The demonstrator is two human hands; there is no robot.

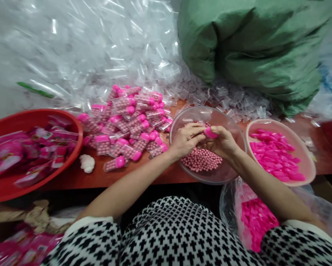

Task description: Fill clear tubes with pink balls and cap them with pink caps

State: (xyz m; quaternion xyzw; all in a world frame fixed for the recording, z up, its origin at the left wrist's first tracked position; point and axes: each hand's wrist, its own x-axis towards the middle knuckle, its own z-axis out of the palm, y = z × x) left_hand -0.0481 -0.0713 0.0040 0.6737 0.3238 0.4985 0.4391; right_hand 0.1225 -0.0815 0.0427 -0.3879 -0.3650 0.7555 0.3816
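Both my hands meet above a clear plastic bowl (239,162) holding small pink balls (201,159). My left hand (185,139) is closed round a small clear container, mostly hidden by the fingers. My right hand (223,142) is closed on a bright pink cap (211,133) at the container's end, thumb and fingers pressing it. Whether the cap is fully seated I cannot tell. To the left of the bowl lies a heap of clear containers (135,123) filled with pink balls and topped with pink caps.
A pale pink basin (310,168) of loose pink caps (276,155) stands at the right. At the left is a red basin (78,142) of pink packets (41,147). Empty clear containers (138,44) pile up behind, beside a green sack (251,48). A white wad (87,163) lies near the table edge.
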